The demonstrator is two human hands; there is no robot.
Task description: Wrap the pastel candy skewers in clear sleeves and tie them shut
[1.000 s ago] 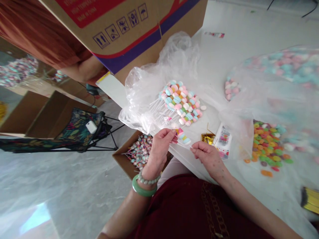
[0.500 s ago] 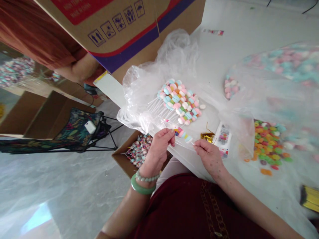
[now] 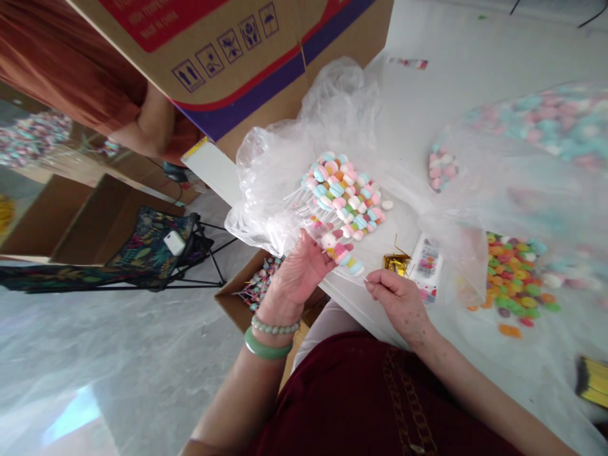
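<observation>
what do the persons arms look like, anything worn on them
Both forearms are bare. The left hand has a smooth green bangle and a pale beaded bracelet at its wrist; the right hand shows no jewellery. Below them is a dark red garment with chain-like trim.

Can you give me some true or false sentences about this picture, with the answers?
1. The green bangle is on the right wrist. False: it is on the left wrist.
2. The left hand holds a candy stick. True.
3. A pile of candy sticks lies on a plastic bag. True.
4. The box holds toy cars. False: it holds lollipops.
5. The gold foil lies on the floor. False: it lies on the table.
</observation>
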